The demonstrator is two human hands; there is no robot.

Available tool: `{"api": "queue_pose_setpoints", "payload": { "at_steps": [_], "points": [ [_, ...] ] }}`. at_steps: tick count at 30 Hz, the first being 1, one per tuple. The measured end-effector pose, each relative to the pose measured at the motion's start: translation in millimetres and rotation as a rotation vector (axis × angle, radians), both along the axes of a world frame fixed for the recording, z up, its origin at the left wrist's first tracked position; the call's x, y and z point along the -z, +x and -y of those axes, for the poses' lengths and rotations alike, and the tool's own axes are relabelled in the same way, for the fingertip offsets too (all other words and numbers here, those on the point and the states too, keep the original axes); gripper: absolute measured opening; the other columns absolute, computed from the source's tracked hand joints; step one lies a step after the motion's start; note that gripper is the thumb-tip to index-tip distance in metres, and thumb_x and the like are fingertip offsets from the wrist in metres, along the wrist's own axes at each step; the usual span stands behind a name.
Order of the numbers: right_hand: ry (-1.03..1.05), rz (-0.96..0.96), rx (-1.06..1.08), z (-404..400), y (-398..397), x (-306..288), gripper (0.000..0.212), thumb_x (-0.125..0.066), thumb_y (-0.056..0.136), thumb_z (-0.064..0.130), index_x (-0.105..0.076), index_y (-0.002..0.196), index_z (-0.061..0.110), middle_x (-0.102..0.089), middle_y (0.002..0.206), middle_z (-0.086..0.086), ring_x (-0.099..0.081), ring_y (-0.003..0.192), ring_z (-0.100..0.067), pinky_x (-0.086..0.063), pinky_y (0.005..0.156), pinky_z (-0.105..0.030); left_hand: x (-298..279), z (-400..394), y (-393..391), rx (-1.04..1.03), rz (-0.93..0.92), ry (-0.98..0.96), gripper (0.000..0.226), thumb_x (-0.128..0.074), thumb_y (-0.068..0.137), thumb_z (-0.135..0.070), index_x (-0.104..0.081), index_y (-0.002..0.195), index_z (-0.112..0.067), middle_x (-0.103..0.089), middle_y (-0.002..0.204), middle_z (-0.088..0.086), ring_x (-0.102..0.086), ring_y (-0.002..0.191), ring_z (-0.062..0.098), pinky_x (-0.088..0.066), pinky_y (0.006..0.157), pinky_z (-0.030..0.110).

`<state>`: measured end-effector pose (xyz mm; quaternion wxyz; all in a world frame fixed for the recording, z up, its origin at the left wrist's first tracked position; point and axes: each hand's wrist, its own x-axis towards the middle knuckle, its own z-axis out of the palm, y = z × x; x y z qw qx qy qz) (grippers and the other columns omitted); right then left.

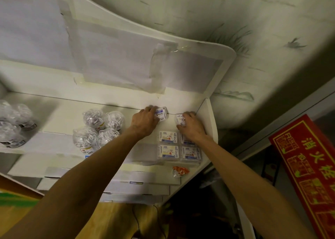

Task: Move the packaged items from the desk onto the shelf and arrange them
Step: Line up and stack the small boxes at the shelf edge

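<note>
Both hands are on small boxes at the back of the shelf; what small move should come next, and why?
Probably set both down and let go: the left hand and right hand each hold a flat box behind the four boxes already lying flat.

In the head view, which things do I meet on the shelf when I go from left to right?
Left jars → round tubs → left hand → flat boxes → right hand → shelf side wall.
</note>
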<state>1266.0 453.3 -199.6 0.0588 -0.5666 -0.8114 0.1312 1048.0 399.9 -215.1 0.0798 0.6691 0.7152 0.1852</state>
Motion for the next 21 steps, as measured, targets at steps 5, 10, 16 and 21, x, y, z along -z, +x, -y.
{"api": "queue_pose_setpoints", "payload": {
  "at_steps": [5,10,16,21],
  "points": [
    [0.053,-0.015,0.025,2.2,-0.4,-0.7,0.054,-0.066,0.092,0.036,-0.049,0.137,0.012,-0.045,0.141,-0.008,-0.055,0.116,-0.025,-0.051,0.098,-0.038,0.4,4.7,1.3,-0.04,0.001,-0.047,0.07,-0.064,0.086,-0.057,-0.041,0.142,-0.022,-0.057,0.132,0.006,-0.06,0.112,0.024,-0.05,0.083,0.038],
    [0.147,-0.036,0.028,3.9,-4.6,-6.1,0.038,-0.065,0.094,0.037,-0.062,0.122,0.012,-0.057,0.126,-0.004,-0.059,0.103,-0.02,-0.053,0.09,-0.036,-5.9,7.4,-1.6,-0.112,-0.225,-0.051,0.068,-0.048,0.087,-0.069,-0.048,0.13,-0.016,-0.07,0.106,0.007,-0.066,0.094,0.026,-0.044,0.081,0.038],
    [0.082,0.049,0.066,1.4,-12.5,-15.5,0.023,-0.056,0.1,0.032,-0.067,0.098,0.012,-0.065,0.097,-0.004,-0.061,0.08,-0.017,-0.053,0.072,-0.031,-6.7,10.0,-7.0,-0.141,-0.295,-0.159,0.064,-0.034,0.096,-0.068,-0.057,0.121,-0.014,-0.07,0.097,0.007,-0.066,0.085,0.024,-0.041,0.069,0.034],
    [-0.004,0.057,-0.035,-2.2,-5.7,-23.0,0.018,-0.062,0.091,0.031,-0.065,0.097,0.015,-0.061,0.104,-0.004,-0.059,0.085,-0.019,-0.055,0.075,-0.035,-11.7,9.6,-0.3,-0.116,-0.284,-0.061,0.053,-0.038,0.1,-0.056,-0.056,0.121,-0.011,-0.069,0.103,0.008,-0.066,0.089,0.025,-0.048,0.074,0.037]
  ]
}}
